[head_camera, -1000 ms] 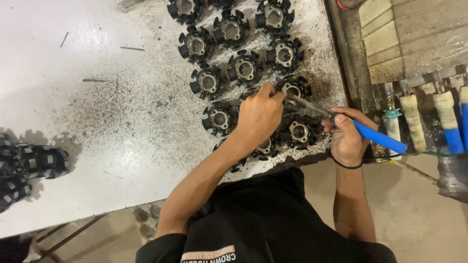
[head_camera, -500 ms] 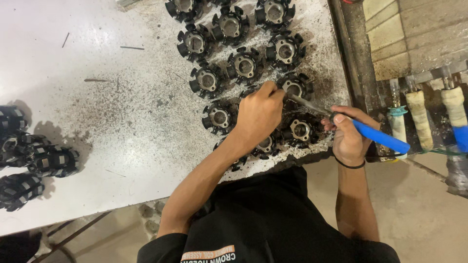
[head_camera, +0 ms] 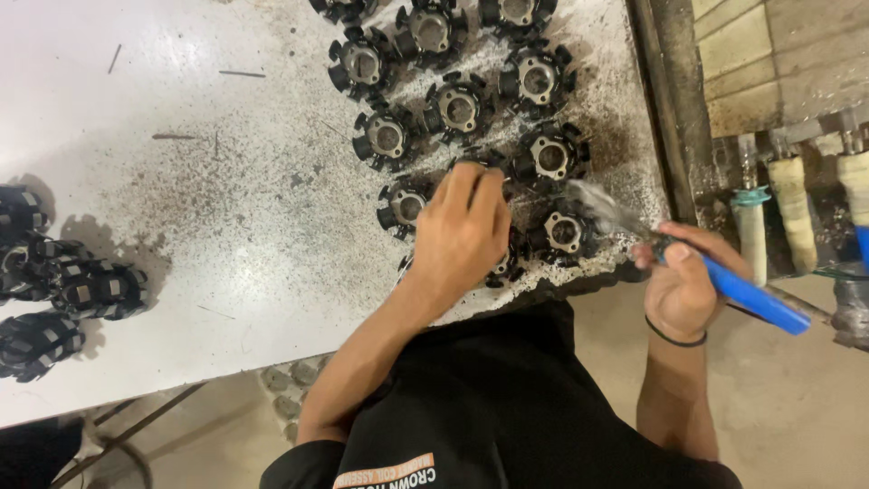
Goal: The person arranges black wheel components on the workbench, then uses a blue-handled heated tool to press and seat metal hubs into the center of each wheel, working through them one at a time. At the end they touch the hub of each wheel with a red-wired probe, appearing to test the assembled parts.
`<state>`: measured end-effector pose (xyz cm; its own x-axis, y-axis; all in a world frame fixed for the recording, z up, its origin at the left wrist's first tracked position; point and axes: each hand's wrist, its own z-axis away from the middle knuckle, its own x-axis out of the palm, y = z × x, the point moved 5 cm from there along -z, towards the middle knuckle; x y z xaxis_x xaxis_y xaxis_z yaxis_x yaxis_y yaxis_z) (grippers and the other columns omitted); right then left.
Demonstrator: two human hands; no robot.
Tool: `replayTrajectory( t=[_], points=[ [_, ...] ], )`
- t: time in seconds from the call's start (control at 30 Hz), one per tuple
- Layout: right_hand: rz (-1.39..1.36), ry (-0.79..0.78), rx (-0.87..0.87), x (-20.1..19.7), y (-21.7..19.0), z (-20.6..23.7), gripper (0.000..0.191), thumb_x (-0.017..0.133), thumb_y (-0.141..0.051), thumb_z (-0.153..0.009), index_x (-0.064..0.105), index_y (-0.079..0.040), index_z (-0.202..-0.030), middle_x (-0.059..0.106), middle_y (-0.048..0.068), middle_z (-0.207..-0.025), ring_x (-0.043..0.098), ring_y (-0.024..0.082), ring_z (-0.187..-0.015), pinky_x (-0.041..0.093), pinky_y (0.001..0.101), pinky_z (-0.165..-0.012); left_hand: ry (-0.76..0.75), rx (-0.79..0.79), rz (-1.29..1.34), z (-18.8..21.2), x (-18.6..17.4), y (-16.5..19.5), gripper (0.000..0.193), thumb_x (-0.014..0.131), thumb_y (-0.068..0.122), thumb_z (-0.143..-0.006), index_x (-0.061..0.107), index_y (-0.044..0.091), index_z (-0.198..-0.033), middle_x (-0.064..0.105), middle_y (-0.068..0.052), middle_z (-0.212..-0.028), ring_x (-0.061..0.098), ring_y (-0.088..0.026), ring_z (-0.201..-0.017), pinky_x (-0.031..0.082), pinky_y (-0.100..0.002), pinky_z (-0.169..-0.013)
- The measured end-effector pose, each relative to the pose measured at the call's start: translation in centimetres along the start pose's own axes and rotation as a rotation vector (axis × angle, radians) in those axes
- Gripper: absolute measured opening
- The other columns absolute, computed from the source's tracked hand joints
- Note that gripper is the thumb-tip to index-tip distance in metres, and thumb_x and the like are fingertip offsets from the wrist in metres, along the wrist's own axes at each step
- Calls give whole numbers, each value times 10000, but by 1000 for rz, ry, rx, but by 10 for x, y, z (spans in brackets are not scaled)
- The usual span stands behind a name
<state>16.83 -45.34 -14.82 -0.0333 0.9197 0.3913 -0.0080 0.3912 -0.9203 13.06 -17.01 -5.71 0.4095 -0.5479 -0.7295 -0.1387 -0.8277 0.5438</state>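
The right hand is closed around a blue-handled tool. Its metal tip is blurred and points far-left, just above the stator at the right of the near row. The left hand lies palm down, fingers together, pressed on a stator that it mostly hides; whether the fingers curl around it cannot be told. Its forearm runs near-left toward the body. About eleven black stators with metal centres sit in a cluster on the white table, to the right; the count at the far edge is cut off. Four more stators lie at the left edge, well apart. The table around the cluster is dirty with dark grit.
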Motion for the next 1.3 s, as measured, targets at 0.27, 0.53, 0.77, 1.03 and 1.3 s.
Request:
replayTrajectory(
  t=[0.27,0.53,0.77,1.03,1.3],
  points=[
    [130,47,95,-30,6,53,264,714,-138,-971,681,101,-1076,688,207,-921,682,281,-713,555,348,-665,-158,-11,117,46,27,27,266,740,33,-858,730,41,-1124,613,-78,-1017,695,-231,-784,568,-357,-600],
    [127,-30,154,-26,0,46,266,704,-130,-965,685,115,-1065,694,210,-895,671,277,-704,547,346,-669,-233,-12,98,48,36,28,238,727,49,-867,707,35,-1103,610,-83,-1017,702,-245,-811,580,-359,-643],
    [123,10,265,-27,-1,36,270,695,-131,-961,695,120,-1060,692,197,-884,679,273,-689,552,340,-659,-246,-15,161,42,29,29,278,727,56,-823,692,6,-1095,581,-96,-1003,703,-276,-846,587,-373,-676],
    [384,-128,150,-11,-22,45,256,686,-79,-931,692,141,-1061,707,222,-888,708,251,-701,589,303,-670,-253,-51,207,40,30,27,258,713,-2,-860,705,-10,-1118,591,-95,-1022,701,-262,-830,598,-361,-684],
    [256,-97,121,-12,-15,49,234,680,-56,-939,684,149,-1053,699,228,-938,703,258,-714,607,325,-703,-275,-23,122,45,33,29,238,700,-9,-879,715,-23,-1117,607,-99,-1016,709,-235,-793,588,-335,-631]
  ],
)
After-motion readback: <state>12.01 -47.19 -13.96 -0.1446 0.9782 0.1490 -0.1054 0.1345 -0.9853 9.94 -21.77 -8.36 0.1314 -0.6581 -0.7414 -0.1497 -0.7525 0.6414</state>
